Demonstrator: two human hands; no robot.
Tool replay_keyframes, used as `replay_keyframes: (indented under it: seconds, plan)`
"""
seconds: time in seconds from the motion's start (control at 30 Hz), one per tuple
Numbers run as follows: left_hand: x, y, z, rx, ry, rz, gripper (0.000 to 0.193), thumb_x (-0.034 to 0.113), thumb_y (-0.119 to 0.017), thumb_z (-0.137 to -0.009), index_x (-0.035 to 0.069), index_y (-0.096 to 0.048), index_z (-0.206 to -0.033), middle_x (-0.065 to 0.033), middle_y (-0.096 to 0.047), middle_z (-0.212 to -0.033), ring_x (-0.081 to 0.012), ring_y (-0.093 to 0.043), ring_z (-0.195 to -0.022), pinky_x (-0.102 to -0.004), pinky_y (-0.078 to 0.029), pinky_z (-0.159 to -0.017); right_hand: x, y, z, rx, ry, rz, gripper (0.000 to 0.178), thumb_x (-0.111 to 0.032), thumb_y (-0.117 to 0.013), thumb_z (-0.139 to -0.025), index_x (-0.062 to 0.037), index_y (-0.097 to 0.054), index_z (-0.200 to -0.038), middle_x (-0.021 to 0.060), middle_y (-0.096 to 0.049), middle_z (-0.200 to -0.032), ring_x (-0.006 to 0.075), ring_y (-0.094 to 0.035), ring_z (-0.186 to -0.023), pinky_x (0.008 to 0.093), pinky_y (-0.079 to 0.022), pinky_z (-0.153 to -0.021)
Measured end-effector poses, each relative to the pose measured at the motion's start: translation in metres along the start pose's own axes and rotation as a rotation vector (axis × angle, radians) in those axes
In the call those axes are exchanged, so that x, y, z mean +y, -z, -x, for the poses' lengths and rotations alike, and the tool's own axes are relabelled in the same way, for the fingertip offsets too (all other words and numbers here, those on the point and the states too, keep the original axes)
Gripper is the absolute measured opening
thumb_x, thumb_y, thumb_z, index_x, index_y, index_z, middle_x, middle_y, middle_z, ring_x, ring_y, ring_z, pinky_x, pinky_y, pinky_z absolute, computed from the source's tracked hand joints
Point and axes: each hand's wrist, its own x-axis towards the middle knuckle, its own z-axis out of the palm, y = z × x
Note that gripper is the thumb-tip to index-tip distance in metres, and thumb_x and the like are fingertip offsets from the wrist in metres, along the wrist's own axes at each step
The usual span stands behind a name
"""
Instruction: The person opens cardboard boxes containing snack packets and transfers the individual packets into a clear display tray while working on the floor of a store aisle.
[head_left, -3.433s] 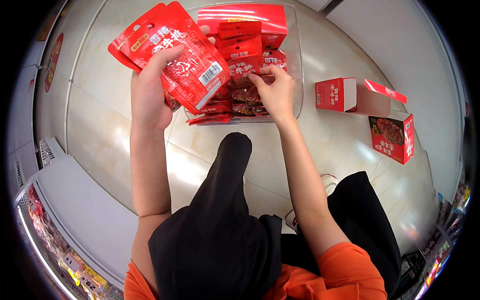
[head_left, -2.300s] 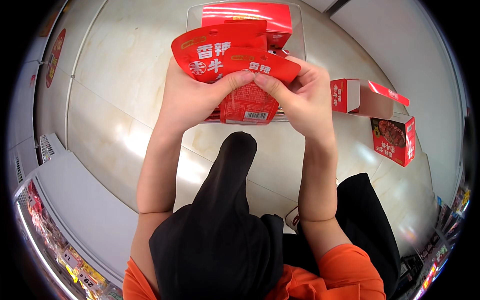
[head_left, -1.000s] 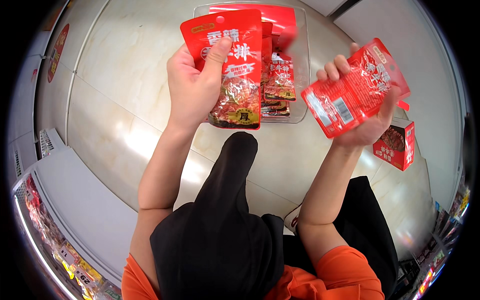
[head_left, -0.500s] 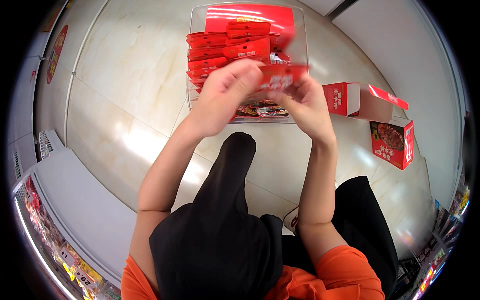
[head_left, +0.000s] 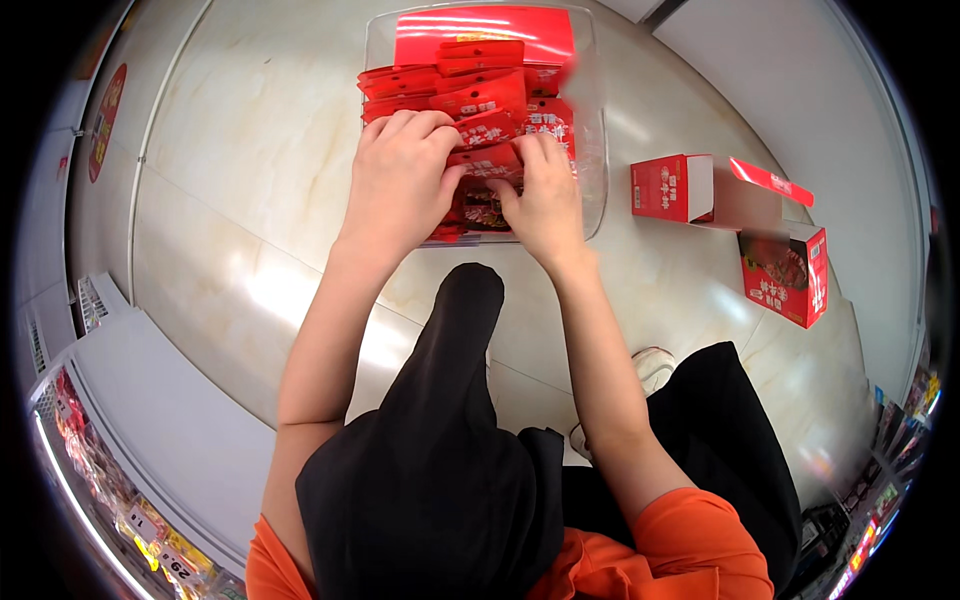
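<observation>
A clear plastic bin (head_left: 597,190) on the floor holds rows of flat red snack packets (head_left: 482,97), stacked on edge and overlapping. Both my hands are down at its near half. One red packet (head_left: 487,162) spans the gap between them. My left hand (head_left: 398,182) has its fingers curled over the left row, its thumb against that packet's left end. At the other end, my right hand (head_left: 545,200) pinches the packet between thumb and fingers. Darker printed packets (head_left: 484,207) show below it, partly covered by my hands.
Right of the bin lie an opened red carton (head_left: 660,188) with its flap raised and a second red box (head_left: 785,278) beside it. A white shelf unit (head_left: 170,400) stands at lower left. My black-clad knee (head_left: 470,300) is just before the bin.
Both hands have come down from above the bin, bringing the red packet in among the others. My right hand has also shifted left, and the view has moved slightly.
</observation>
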Motion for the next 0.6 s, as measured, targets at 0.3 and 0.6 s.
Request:
replay_keyframes:
  seconds: [0.3, 0.6]
  plan:
    - [-0.004, -0.017, -0.009, 0.146, -0.166, 0.017, 0.013, 0.002, -0.07, -0.075, 0.005, -0.067, -0.087, -0.0019, -0.068, -0.095, -0.0217, -0.062, -0.096, -0.0362, -0.046, -0.088, 0.018, -0.037, 0.009, 0.034, -0.192, -0.099, 0.067, -0.006, -0.077, -0.072, 0.0063, -0.042, -0.127, 0.0238, -0.055, -0.116, 0.0405, -0.054, -0.106, 0.0462, -0.045, -0.092]
    - [0.004, -0.006, -0.007, 0.068, -0.019, 0.018, 0.062, 0.003, -0.078, -0.066, 0.011, -0.054, -0.123, -0.0101, -0.049, -0.134, -0.0322, -0.048, -0.12, -0.0435, -0.04, -0.102, 0.016, -0.039, 0.007, 0.013, -0.243, -0.074, 0.083, -0.002, -0.076, -0.068, 0.0141, -0.031, -0.136, 0.03, -0.046, -0.13, 0.043, -0.045, -0.122, 0.0472, -0.039, -0.102]
